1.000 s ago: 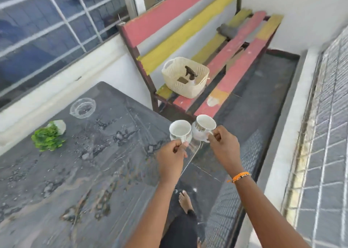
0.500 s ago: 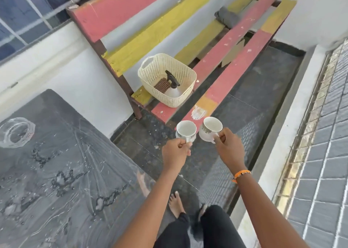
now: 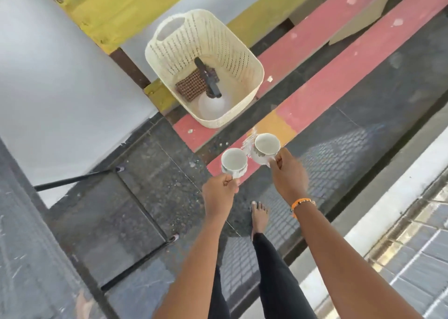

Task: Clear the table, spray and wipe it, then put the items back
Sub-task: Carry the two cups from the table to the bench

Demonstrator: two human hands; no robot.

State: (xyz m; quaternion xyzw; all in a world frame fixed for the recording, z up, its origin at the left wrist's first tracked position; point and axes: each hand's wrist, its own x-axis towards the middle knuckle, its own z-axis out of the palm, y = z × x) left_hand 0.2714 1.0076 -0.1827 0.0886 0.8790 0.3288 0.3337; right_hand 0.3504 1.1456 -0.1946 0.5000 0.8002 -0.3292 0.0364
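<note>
The left hand (image 3: 219,193) is gripping the handle of one small white ceramic cup with a printed band (image 3: 234,161); the fingers are closed tight around that handle. The right hand (image 3: 288,174) is pinching the handle of a second, matching white cup (image 3: 265,146) in the same closed grip. Both cups are upright, mouths up, apparently empty.

Landmark: the cream perforated plastic basket (image 3: 252,76). It is standing on the red-and-yellow slatted wooden bench (image 3: 339,76), and is holding a white spray bottle with a black trigger head (image 3: 211,100) and a brown woven pad (image 3: 191,88).

Both cups are hanging below and right of the basket in the frame, over the near red slat. Both forearms are extending forward, roughly parallel. Judgement: the cups are likely being set down on the bench; the left cup is nearer the basket. The dark table (image 3: 21,258) is lying well left of the basket.
</note>
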